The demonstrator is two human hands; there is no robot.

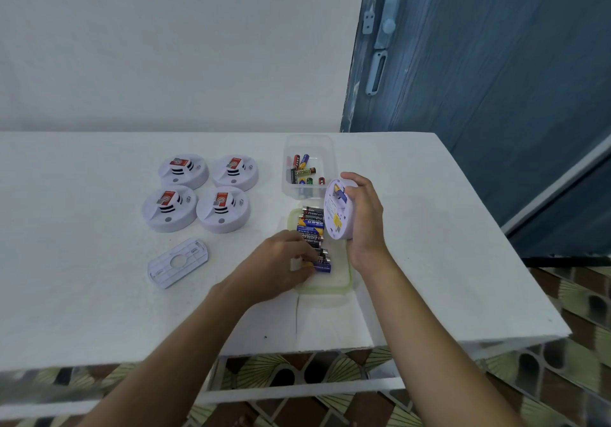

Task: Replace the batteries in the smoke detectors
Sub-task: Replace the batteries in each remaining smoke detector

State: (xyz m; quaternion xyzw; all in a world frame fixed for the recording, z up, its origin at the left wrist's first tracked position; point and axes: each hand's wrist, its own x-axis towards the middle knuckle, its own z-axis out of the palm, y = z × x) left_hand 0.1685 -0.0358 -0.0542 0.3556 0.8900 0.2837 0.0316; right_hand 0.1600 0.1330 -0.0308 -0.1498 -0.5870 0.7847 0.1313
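Loose batteries (302,170) in clear tub (327,158); battery row (310,225) in green-rimmed tray (347,286).

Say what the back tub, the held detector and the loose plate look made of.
Back tub: clear plastic; batteries show through its walls. Held detector: white matte moulded plastic, probably. Loose plate: likely the same plastic, with moulded ribs and slots.

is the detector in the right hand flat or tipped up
Tipped up on edge: the right hand grips the smoke detector with its back facing left.
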